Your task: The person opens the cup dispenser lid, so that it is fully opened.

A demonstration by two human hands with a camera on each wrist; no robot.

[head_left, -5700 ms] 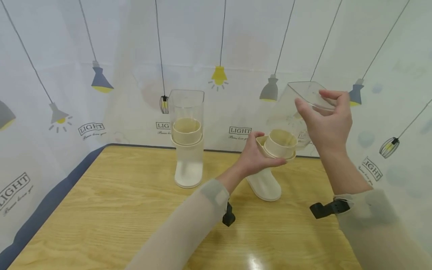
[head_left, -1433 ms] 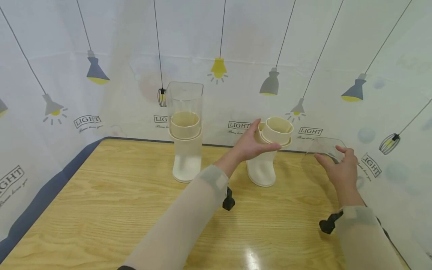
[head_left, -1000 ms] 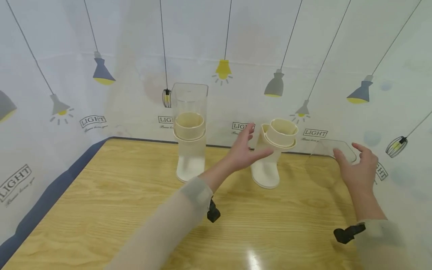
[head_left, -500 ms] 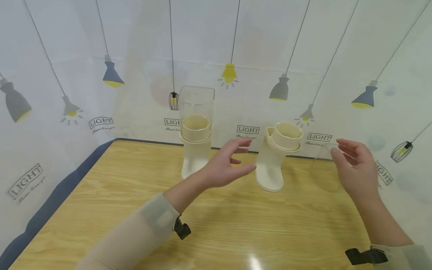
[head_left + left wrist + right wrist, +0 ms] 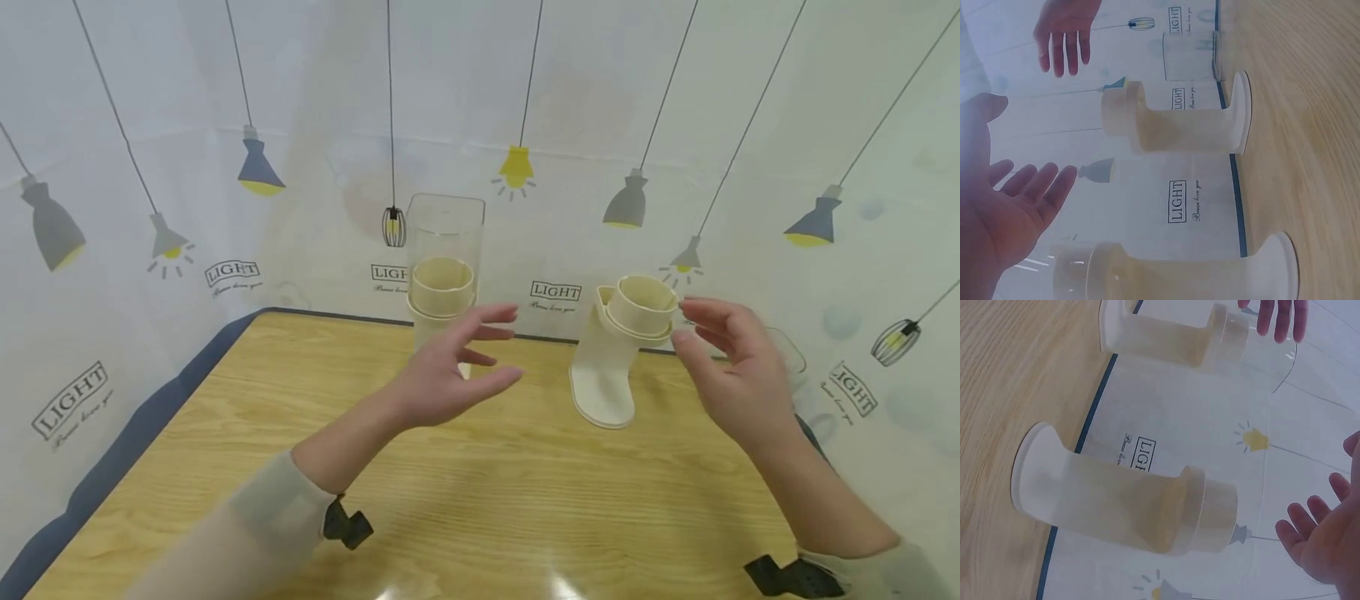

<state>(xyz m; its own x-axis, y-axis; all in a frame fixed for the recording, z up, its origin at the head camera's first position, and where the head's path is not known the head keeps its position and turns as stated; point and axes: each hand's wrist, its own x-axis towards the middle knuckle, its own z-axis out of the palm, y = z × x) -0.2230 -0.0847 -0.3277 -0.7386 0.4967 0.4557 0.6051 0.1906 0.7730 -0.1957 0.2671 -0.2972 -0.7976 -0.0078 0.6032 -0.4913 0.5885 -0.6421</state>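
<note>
Two cream plastic stands, each with a flat foot and a round collar, are on the table. The left stand (image 5: 442,304) carries a clear plastic container (image 5: 447,221); the right stand (image 5: 603,358) has its collar bare. A second clear container (image 5: 1190,57) stands on the table beyond the right stand, mostly behind my right hand in the head view. My left hand (image 5: 442,375) hovers before the left stand, partly covering it, fingers loosely bent around nothing. Beside the right stand's collar, my right hand (image 5: 738,379) is in the air; the right wrist view shows it apart and holding nothing.
A light wood table (image 5: 480,500) with a dark edge lies under everything. Behind it hangs a pale cloth (image 5: 322,100) printed with lamps and the word LIGHT. A black strap mount sits at each wrist.
My left hand has let go of the right stand and moved left. My right hand lifted the clear container away, set it down on the right, released it, and came back towards the right stand.
</note>
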